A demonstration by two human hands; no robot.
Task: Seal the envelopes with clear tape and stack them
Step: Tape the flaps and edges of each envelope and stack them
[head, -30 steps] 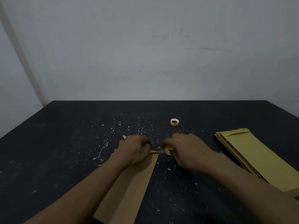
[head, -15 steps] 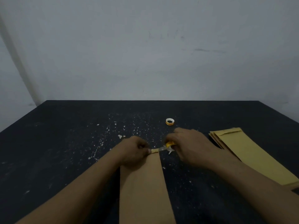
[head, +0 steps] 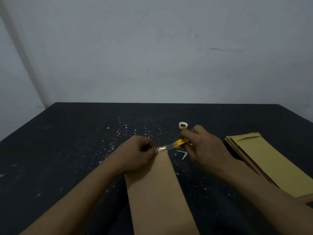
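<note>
The long brown paper envelope (head: pixel 157 192) lies flat at the near centre of the speckled black table (head: pixel 67 150), its far end pointing away. There the left hand (head: pixel 138 155) pinches the clear tape strip (head: pixel 166 147) onto its edge as an anchor. The right hand (head: pixel 205 148), just right, clamps the small yellow tape roll (head: pixel 180 142), seemingly to keep the strip taut. A stack of tan envelopes (head: pixel 271 167) waits at the right.

An envelope (head: pixel 157 192) is lying on the table (head: pixel 67 150), the left hand (head: pixel 140 153) pinching its far end and the right hand (head: pixel 205 146) holding a tape roll (head: pixel 181 142) just to its right. A second roll (head: pixel 183 125) is sitting behind that hand, and a stack of envelopes (head: pixel 267 163) is lying farther right.
</note>
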